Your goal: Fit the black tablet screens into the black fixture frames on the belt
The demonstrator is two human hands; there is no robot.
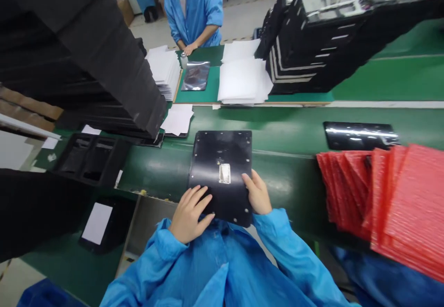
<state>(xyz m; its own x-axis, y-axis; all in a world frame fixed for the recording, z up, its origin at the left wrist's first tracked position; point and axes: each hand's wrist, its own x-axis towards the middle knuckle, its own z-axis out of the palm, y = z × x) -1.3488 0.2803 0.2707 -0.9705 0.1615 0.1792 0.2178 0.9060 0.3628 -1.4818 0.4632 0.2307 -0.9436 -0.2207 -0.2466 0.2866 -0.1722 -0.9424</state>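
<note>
A flat black panel [206, 159] with rounded corners and small pale spots along its edges is in front of my body, over the near edge of the green bench. Near its middle is a small whitish label [225, 174]. My left hand [191, 214] rests on the panel's lower left part, fingers stretched out and slightly apart. At the right edge, my right hand [258, 192] grips the panel, thumb on the top face and the other fingers partly hidden at the side and beneath.
Red bubble-wrap bags [412, 200] lie at the right, with a glossy black sheet [360, 135] behind them. Tall black foam stacks [114, 57] rise at the left. White sheets [243, 78] and stacked black trays [312, 43] stand across the bench. A co-worker [197, 6] in blue stands opposite.
</note>
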